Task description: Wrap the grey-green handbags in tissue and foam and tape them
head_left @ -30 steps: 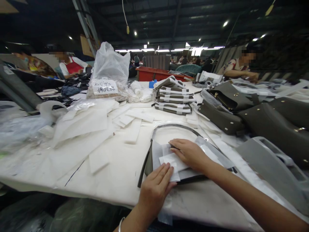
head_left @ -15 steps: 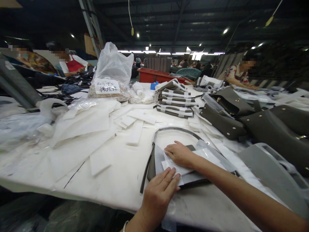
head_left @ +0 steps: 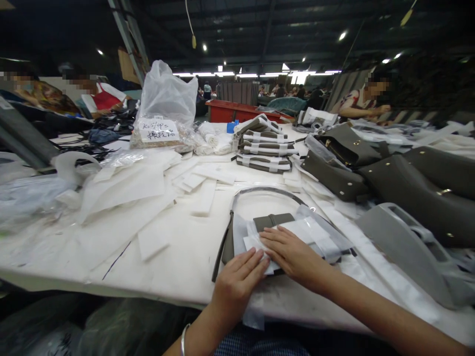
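Head view: both bare hands lie on a dark grey-green bag (head_left: 227, 247) near the front edge of the white table (head_left: 196, 242). The left hand (head_left: 235, 282), with a silver bracelet (head_left: 184, 340) at its wrist, has its fingers extended and side by side, the tips on a thin white sheet (head_left: 253, 243) that covers part of the bag. The right hand (head_left: 291, 252) lies flat just beside it, its fingers straight and close together over the same white layers; neither hand is curled around anything. Beyond the right hand a grey-green strap piece (head_left: 272, 220) shows, with white wrapping (head_left: 309, 230) to its right. The bag's handle (head_left: 269, 189) arches away from the person across the table.

Farther back stands a stack of grey-green pieces banded in white (head_left: 265, 148), with a small blue object (head_left: 232, 127) near its upper left. Loose white sheets (head_left: 126, 190) spread over the left half of the table, and behind them sits a clear plastic bag (head_left: 168, 94) bearing a handwritten label (head_left: 158, 130). More dark bags (head_left: 334, 175) lie to the right, near a grey wrapped piece (head_left: 401, 252). A co-worker (head_left: 356, 103) is behind those.
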The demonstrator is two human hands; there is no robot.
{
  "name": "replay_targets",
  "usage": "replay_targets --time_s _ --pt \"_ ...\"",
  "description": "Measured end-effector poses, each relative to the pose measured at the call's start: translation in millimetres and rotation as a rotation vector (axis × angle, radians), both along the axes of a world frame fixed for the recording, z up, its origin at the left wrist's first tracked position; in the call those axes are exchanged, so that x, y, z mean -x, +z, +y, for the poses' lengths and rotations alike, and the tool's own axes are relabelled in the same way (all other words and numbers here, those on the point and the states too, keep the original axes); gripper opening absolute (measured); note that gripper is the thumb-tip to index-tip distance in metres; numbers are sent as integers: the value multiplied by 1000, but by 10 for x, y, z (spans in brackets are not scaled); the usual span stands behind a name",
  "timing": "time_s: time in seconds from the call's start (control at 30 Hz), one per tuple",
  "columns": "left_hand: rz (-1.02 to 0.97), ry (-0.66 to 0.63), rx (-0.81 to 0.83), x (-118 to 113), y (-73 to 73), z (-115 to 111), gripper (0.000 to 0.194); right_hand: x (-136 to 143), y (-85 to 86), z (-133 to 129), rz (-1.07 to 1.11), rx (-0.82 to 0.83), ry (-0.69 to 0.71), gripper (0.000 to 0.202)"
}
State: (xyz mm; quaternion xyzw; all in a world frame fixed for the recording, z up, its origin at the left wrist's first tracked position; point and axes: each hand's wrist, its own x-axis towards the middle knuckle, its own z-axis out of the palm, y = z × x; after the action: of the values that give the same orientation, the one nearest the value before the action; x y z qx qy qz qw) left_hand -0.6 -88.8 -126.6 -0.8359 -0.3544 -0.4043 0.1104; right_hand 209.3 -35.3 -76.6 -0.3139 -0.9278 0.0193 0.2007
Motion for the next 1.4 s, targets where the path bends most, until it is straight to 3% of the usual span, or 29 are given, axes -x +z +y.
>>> replay_targets --time_s 0.13,0.23,0.4,0.6,0.87,1.0,1.13,1.27,1.4 --pt "-11 -71 62 49 1 10 34 -139 -101 -442 217 -124 82 33" --pt "6 -91 112 64 18 20 36 -94 -301 -751 161 -144 219 32" --pt "44 -91 99 73 72 20 38 160 -586 -889 77 -193 183 35" --pt "95 -77 63 88 40 3 42 274 -586 -913 300 -242 138 27" --pt "95 -41 42 70 7 4 42 33 -585 -1282 372 -149 101 33" --pt "101 -42 32 71 10 1 41 63 -487 -1357 403 -115 77 33" --pt "108 -45 30 77 -14 -17 40 101 -186 -1276 448 -71 95 31" --pt "107 -51 37 78 -22 -31 38 76 148 -970 454 -24 43 26" --pt "86 -54 50 68 -11 -30 31 92 250 -502 401 16 -95 21"
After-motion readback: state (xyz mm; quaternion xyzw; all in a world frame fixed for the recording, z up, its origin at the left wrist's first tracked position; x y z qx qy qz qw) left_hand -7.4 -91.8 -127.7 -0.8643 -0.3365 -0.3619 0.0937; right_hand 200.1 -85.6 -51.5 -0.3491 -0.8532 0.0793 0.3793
